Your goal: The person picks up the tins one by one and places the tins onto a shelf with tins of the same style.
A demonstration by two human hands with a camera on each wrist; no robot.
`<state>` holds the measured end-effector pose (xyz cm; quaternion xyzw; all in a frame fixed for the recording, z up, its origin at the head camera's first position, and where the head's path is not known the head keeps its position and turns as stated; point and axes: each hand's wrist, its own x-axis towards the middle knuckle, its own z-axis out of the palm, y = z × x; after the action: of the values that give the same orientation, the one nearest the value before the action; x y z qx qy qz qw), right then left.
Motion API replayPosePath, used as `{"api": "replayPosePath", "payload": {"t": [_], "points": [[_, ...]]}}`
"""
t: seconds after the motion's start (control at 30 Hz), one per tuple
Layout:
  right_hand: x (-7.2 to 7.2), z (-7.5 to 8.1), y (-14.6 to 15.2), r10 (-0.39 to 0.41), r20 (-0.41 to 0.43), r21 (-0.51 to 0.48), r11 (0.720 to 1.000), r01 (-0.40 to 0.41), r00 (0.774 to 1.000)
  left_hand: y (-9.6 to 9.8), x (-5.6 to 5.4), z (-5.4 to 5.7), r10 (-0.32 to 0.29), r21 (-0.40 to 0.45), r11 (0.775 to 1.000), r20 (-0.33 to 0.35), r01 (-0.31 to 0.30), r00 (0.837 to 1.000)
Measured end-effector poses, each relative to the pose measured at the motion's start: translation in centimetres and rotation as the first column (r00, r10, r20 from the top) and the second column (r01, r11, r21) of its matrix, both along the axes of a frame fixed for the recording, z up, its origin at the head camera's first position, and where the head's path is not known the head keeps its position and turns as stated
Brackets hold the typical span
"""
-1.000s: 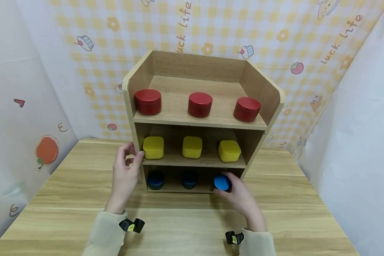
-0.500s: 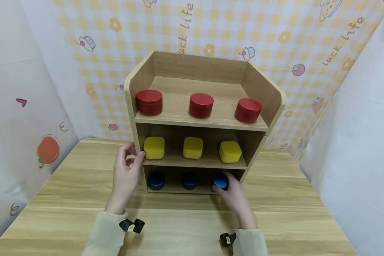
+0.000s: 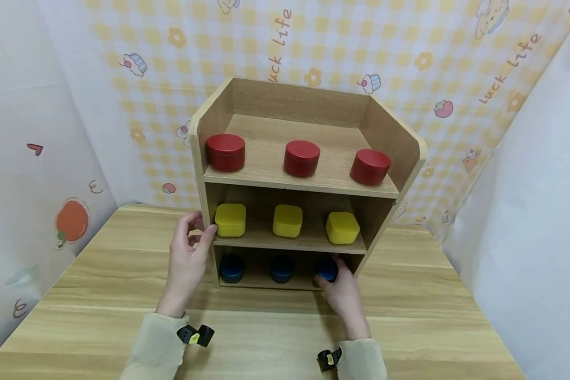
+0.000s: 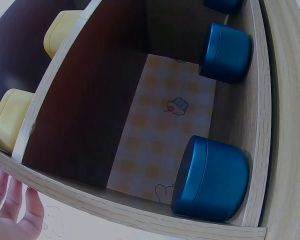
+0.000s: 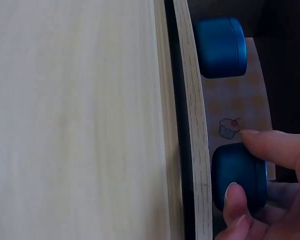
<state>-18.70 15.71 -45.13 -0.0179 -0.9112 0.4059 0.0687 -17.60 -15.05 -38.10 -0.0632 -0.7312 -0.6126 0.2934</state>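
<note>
A wooden shelf unit (image 3: pixel 290 184) with three levels stands on the table. My left hand (image 3: pixel 188 248) holds its left side panel, thumb at the front edge and the other fingers along the outside. On the bottom level, at the right, my right hand (image 3: pixel 345 298) grips a round blue tin (image 3: pixel 326 269) between thumb and fingers; the right wrist view shows the tin (image 5: pixel 236 172) standing just inside the front edge. Two more blue tins, a middle one (image 3: pixel 282 269) and a left one (image 3: pixel 231 268), stand in the same row.
Three yellow square tins, among them the middle one (image 3: pixel 287 221), sit on the middle level. Three round red tins, one at centre (image 3: pixel 302 158), stand on the top level. Behind the unit hangs a checked cloth (image 3: pixel 157 105). Wooden tabletop (image 3: pixel 266 338) extends in front.
My right hand has moved left and a little inward, carrying the blue tin further into the bottom level. The left hand keeps its place on the side panel. The head view has shifted slightly.
</note>
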Motion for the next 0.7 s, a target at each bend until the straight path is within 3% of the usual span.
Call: {"api": "replayPosePath", "payload": {"t": [0.2, 0.5, 0.63, 0.7], "points": [[-0.1, 0.1, -0.1, -0.013, 0.02, 0.014, 1.0, 0.013, 1.0, 0.7, 1.1, 1.5, 0.005, -0.014, 1.0, -0.005, -0.005, 1.0], [-0.3, 0.0, -0.1, -0.017, 0.048, 0.044, 0.999, 0.015, 0.999, -0.4, -0.4, -0.8, -0.009, 0.006, 1.0, -0.013, 0.01, 1.0], [-0.3, 0.1, -0.1, -0.011, 0.051, 0.042, 0.999, 0.009, 0.999, -0.4, -0.5, -0.9, -0.008, 0.002, 1.0, -0.023, 0.008, 1.0], [-0.3, 0.1, 0.0, -0.006, 0.05, 0.042, 0.999, 0.004, 0.999, -0.1, -0.1, -0.3, -0.004, 0.002, 1.0, -0.017, 0.004, 1.0]]}}
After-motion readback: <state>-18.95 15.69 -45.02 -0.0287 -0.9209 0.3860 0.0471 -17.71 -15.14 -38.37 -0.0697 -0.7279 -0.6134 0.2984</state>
